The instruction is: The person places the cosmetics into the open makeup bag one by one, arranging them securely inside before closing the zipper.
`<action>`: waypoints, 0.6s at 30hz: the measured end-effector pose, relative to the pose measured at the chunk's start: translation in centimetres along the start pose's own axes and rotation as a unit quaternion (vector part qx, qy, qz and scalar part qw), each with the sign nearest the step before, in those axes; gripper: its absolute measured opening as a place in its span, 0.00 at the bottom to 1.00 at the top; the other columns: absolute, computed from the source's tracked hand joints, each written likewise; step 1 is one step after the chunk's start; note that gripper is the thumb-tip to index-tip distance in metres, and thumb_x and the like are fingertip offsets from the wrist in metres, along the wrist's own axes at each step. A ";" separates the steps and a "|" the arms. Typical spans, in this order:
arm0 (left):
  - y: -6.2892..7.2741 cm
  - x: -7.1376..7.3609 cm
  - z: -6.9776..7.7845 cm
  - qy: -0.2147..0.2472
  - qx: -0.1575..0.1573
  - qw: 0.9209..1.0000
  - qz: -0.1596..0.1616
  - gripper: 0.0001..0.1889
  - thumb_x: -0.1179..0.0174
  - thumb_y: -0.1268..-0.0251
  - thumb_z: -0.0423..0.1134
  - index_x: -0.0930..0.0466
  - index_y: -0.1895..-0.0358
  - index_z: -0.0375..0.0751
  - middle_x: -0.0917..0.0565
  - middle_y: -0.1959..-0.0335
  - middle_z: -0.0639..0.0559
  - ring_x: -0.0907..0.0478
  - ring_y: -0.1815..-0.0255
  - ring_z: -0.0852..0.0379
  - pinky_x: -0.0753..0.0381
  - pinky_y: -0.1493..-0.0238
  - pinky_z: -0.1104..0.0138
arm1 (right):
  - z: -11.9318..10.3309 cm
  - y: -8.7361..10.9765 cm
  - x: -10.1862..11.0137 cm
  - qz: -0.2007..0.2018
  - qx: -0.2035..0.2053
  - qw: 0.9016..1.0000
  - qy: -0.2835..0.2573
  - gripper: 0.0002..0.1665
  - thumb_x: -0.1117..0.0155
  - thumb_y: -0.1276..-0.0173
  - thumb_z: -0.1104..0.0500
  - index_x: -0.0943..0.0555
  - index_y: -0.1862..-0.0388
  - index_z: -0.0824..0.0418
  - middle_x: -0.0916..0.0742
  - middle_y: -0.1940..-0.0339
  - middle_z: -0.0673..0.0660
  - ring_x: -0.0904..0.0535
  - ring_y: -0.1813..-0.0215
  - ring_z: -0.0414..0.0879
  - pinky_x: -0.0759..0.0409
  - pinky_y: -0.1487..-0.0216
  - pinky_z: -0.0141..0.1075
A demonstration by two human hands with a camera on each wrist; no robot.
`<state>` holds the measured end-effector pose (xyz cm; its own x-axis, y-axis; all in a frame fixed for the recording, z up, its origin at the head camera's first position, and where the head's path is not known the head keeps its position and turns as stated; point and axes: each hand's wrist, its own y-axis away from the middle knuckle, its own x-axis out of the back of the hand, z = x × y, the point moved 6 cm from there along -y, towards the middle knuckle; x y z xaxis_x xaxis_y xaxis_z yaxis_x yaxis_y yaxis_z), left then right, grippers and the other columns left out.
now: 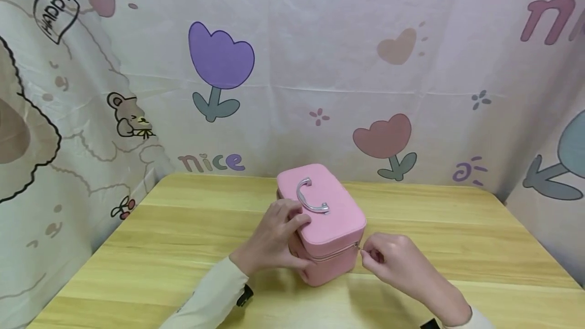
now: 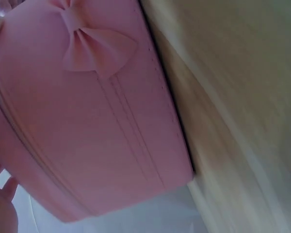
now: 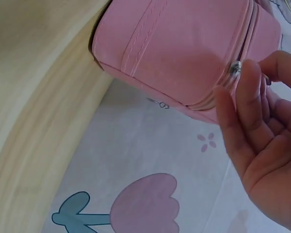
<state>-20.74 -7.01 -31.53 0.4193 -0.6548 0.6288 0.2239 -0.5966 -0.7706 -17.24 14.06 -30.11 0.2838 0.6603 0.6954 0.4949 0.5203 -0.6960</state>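
A pink cosmetic case (image 1: 338, 202) stands on the table with its lid down, a curved silver handle (image 1: 301, 198) on top. My left hand (image 1: 273, 240) holds the case at its left front, fingers bent over the lid's edge and thumb against the front side. At the front right corner my right hand (image 1: 396, 260) pinches the small zipper pull (image 1: 360, 249). Up close in the right wrist view, the metal zipper slider (image 3: 235, 67) sits beside the fingertips, and a dark slit runs along the seam above it. The left wrist view shows a pink bow (image 2: 98, 48) on the case's side.
A light wooden table (image 1: 183, 217) lies under the case. Behind it and at both sides hangs a pale curtain (image 1: 292, 55) printed with flowers, a bear and words. Another small metal pull (image 3: 158, 103) hangs off the case's edge in the right wrist view.
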 end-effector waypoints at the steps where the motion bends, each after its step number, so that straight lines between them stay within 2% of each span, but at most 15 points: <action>1: -0.1 -0.2 0.0 -0.006 -0.002 1.000 0.005 0.47 0.23 0.79 0.65 0.31 0.50 0.45 0.31 0.50 0.44 0.34 0.52 0.49 0.31 0.50 0.56 | 0.0 0.0 -0.1 -0.002 -0.002 1.000 0.012 0.17 0.35 0.55 0.69 0.29 0.83 0.48 0.33 0.82 0.34 0.40 0.79 0.25 0.40 0.82 0.17; 7: -0.4 -1.0 0.4 -0.038 0.003 0.999 0.030 0.48 0.25 0.83 0.69 0.32 0.53 0.44 0.33 0.53 0.44 0.36 0.53 0.48 0.35 0.52 0.56 | -0.2 -0.1 -0.7 0.001 -0.005 0.999 0.051 0.21 0.37 0.54 0.66 0.38 0.87 0.46 0.38 0.84 0.34 0.48 0.80 0.24 0.48 0.84 0.18; 11: -0.3 -1.3 0.7 -0.054 0.009 0.998 0.043 0.49 0.26 0.84 0.70 0.31 0.53 0.43 0.34 0.54 0.44 0.37 0.53 0.48 0.36 0.52 0.55 | -0.5 0.0 -0.9 0.004 -0.003 0.999 0.034 0.20 0.37 0.53 0.67 0.36 0.85 0.47 0.37 0.83 0.35 0.47 0.80 0.24 0.48 0.83 0.17; 18: -0.3 -1.5 0.9 -0.063 0.017 0.996 0.055 0.47 0.26 0.82 0.69 0.32 0.54 0.43 0.32 0.54 0.43 0.35 0.54 0.48 0.35 0.52 0.55 | -1.8 0.0 -1.8 0.018 0.059 0.998 -0.003 0.16 0.38 0.53 0.66 0.33 0.81 0.48 0.33 0.83 0.38 0.43 0.78 0.25 0.46 0.81 0.15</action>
<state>-20.66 -5.44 -32.29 0.5495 -0.6512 0.5234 0.1988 -0.5066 -0.8390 -16.29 11.90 -31.04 0.2946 0.6820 0.6694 0.3851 0.5563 -0.7364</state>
